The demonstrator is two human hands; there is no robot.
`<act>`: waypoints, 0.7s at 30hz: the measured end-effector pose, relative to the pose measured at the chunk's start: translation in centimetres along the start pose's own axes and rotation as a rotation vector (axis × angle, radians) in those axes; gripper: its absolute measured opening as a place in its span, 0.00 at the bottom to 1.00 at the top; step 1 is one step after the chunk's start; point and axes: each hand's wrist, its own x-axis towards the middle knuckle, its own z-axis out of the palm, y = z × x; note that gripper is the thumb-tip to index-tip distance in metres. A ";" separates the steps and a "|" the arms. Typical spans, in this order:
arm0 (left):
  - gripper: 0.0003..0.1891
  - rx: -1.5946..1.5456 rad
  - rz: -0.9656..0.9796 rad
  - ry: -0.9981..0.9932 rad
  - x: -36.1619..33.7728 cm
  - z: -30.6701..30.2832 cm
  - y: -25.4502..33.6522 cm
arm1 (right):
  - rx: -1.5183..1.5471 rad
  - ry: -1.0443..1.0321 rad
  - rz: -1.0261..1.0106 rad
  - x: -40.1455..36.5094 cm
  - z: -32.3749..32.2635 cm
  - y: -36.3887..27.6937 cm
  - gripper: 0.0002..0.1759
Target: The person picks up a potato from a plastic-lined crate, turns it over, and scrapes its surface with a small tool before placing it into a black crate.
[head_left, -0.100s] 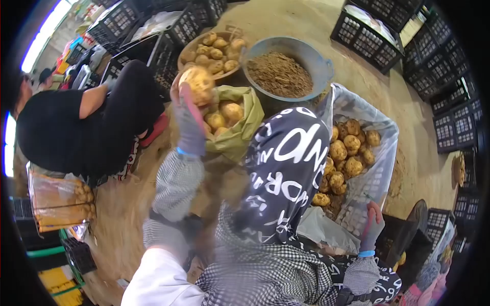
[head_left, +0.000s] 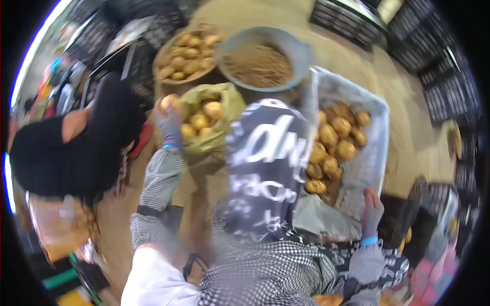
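several yellow potatoes (head_left: 199, 121) already sat in an open, olive-green woven sack (head_left: 234, 104), while many soil-marked brown potatoes (head_left: 345, 149) remained in a crate lined with pale plastic (head_left: 378, 148). the left hand (head_left: 171, 127), in a grey glove, reached forward with its forearm extended, fingers curled around a large tan potato (head_left: 170, 102) beside the sack's rim. the grey-gloved right hand (head_left: 374, 208) was raised by the crate's near side, fingers close together; whether they pinched the lining, i cannot tell.
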 end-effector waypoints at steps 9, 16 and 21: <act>0.25 1.399 0.691 -0.608 10.8 2.7 0.7 | -0.102 -0.086 -0.025 1.1 -5.8 -2.3 0.16; 0.25 0.767 0.354 -1.277 -9.4 27.1 22.4 | 0.129 -0.040 -0.062 1.7 -5.6 -3.8 0.14; 0.30 0.787 0.175 -2.108 -22.2 32.8 6.7 | -0.128 -0.022 -0.245 0.7 -7.2 -6.2 0.16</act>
